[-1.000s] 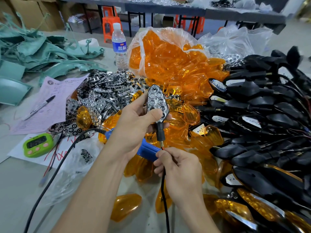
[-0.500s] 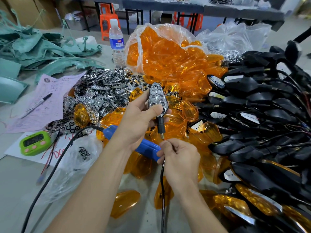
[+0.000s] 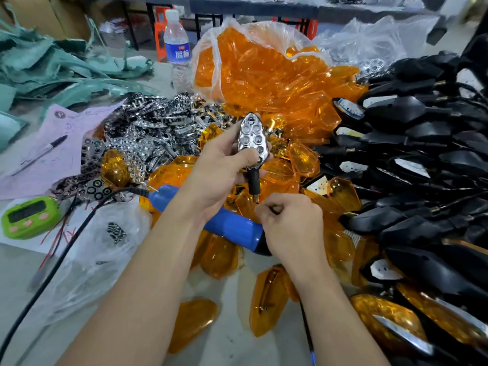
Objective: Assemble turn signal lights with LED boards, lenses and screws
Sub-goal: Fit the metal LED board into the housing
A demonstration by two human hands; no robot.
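Two piles hem me in, orange lenses (image 3: 264, 83) behind and black housings (image 3: 422, 128) to the right, while my left hand (image 3: 219, 175) grips the light (image 3: 252, 142) upright above a blue screwdriver (image 3: 229, 225) and my right hand (image 3: 287, 225) pinches its wire (image 3: 307, 328) below the stem (image 3: 254, 182), reflectors (image 3: 148, 128), timer (image 3: 29, 216) and bottle (image 3: 177, 48) crowding the desk (image 3: 15, 281) at left.

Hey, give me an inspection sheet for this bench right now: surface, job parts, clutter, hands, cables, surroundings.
Surface: grey table, mostly buried under parts.
Job's things: light with bare chrome face; bag of orange lenses; heap of chrome reflectors; black housings piled right; blue screwdriver lying across loose lenses.
Clutter: water bottle, green timer, pen on pink paper, teal plastic scraps.
Hands: left hand grips the light upright; right hand pinches its wire below the stem.
Cables: black cord trails left from the screwdriver; wire runs down past the right wrist.
Surroundings: dark tables, orange stools, cardboard boxes behind.
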